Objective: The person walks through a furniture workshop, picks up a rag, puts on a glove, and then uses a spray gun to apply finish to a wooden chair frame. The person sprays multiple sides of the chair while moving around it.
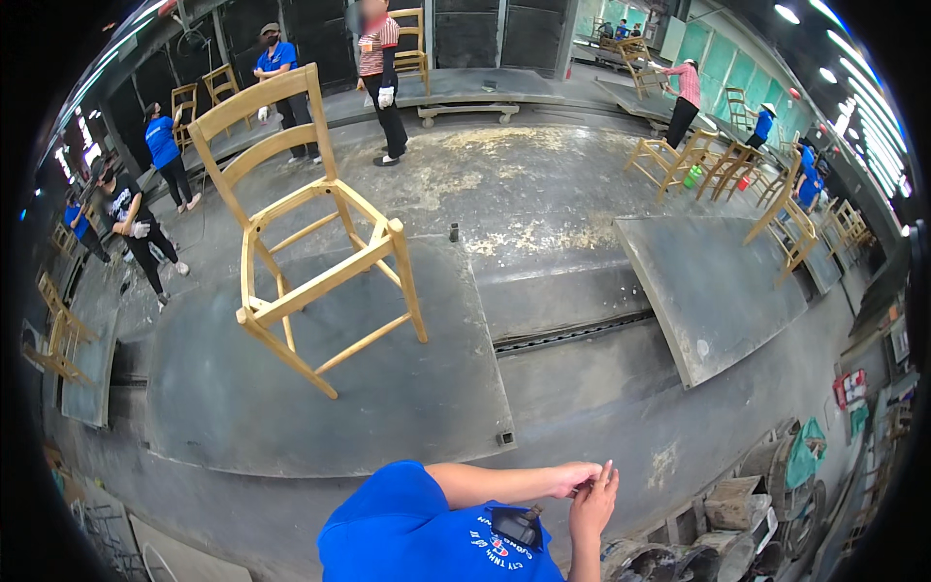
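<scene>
Hands meet at the bottom centre of the head view, in front of the person's blue short-sleeved shirt (407, 529). The left hand (574, 477) reaches across from a bare forearm lying level over the chest, fingers curled loosely; its fingertips touch the right hand (593, 504), which stands upright with fingers extended and close together. Whether anything small is pinched between them cannot be told at this size. Neither hand grips a visible object. A dark rectangular badge (516, 526) hangs on the shirt just beside the right wrist.

Nearest work item: an unfinished pale wooden chair frame (310, 242) with a slatted back and open seat, standing upright on a grey flat metal platform (320, 407), well apart from the hands, toward the upper left. A second grey platform (708, 291) lies to the right, separated from the first by a strip of grey floor with a dark track (572, 335) running across it.

Surroundings: a stained concrete workshop floor (524, 194). A person in a striped shirt (380, 78) stands at the far side, with a person in a blue shirt (276, 68) to the left. Two more people stand at the left edge (145, 223). Further wooden chair frames (698, 160) stand grouped at upper right, near a person in a pink top (684, 97). Round dark containers (737, 524) sit cluttered at lower right, near the hands.
</scene>
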The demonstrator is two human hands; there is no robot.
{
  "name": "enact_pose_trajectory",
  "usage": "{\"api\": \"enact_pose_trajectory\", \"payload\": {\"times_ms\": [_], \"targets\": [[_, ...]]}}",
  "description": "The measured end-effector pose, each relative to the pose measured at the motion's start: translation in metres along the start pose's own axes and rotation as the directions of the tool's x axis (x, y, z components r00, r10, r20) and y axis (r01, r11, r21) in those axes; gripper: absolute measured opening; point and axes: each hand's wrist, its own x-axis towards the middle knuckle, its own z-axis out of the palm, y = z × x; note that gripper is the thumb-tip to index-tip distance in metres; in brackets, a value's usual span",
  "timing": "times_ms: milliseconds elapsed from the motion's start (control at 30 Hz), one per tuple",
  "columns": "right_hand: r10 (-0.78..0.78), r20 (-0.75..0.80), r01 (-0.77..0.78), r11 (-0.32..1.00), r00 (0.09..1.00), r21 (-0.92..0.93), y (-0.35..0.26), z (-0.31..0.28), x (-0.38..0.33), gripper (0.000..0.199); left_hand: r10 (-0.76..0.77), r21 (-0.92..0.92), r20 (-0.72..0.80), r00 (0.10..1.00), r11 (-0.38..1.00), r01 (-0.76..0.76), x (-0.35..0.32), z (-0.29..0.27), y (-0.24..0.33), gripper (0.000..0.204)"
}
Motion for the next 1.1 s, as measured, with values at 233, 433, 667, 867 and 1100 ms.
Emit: {"api": "enact_pose_trajectory", "payload": {"times_ms": [233, 433, 667, 867, 1100], "targets": [[-0.157, 0.094, 0.155, 0.988, 0.983, 0.021, 0.028, -0.019, 0.050, 0.067, 0.085, -0.114, -0.083, 0.993, 0.989, -0.094, 0.022, 0.027, 0.027, 0.009], [-0.165, 0.108, 0.157, 0.984, 0.980, 0.081, 0.034, -0.022, 0.080, 0.071, 0.126, -0.122, -0.120, 0.985, 0.982, -0.141, 0.038, 0.029, 0.040, 0.009], [-0.163, 0.130, 0.148, 0.981, 0.978, 0.123, 0.042, -0.023, 0.092, 0.073, 0.175, -0.231, -0.075, 0.982, 0.955, -0.188, 0.049, 0.030, 0.041, 0.011], [-0.177, 0.131, 0.164, 0.981, 0.976, 0.105, 0.053, -0.019, 0.087, 0.071, 0.140, -0.175, -0.100, 0.985, 0.972, -0.156, 0.054, 0.030, 0.037, 0.013], [-0.120, 0.108, 0.111, 0.990, 0.987, 0.089, 0.058, -0.022, 0.083, 0.072, 0.104, -0.124, -0.125, 0.987, 0.985, -0.120, 0.065, 0.037, 0.038, 0.011]]}}
